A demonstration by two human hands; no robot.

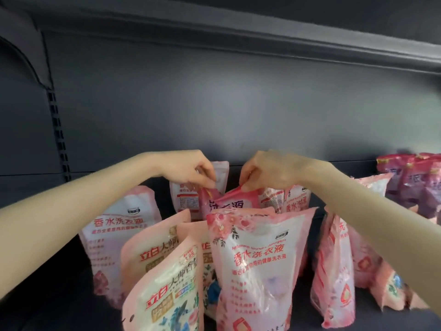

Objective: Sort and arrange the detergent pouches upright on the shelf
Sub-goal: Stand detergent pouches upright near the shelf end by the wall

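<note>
On the dark shelf, pink detergent pouches were stood upright. At rear centre, a tilted pouch was pinched at its top edge by the left hand and right hand. Purple pouches were grouped far right.

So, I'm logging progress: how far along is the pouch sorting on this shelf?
Partly done. The white-and-pink rose-print pouch stands upright in front. Left hand and right hand pinch the top of a crumpled pink pouch behind it. The tilted pale-pink pouches at right and front left need straightening.

Pouches upright on shelf
</note>
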